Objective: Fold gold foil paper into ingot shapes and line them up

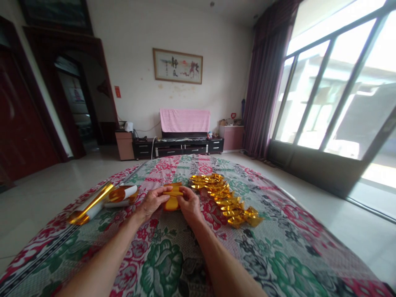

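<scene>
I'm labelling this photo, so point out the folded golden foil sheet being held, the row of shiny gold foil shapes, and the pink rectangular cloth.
Folded golden foil sheet (173, 193): head view, folded band.
Row of shiny gold foil shapes (223, 195): head view, piece about midway along.
Pink rectangular cloth (185, 120): head view, centre of front.

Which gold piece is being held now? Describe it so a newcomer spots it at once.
Start at the red, green and grey floral cloth. Between the left hand and the right hand is a yellow-gold sheet. Both hands pinch it, unlike the shiny, pointed gold foil shapes lined up on its right and the curled gold-and-white sheets on its left.
</scene>
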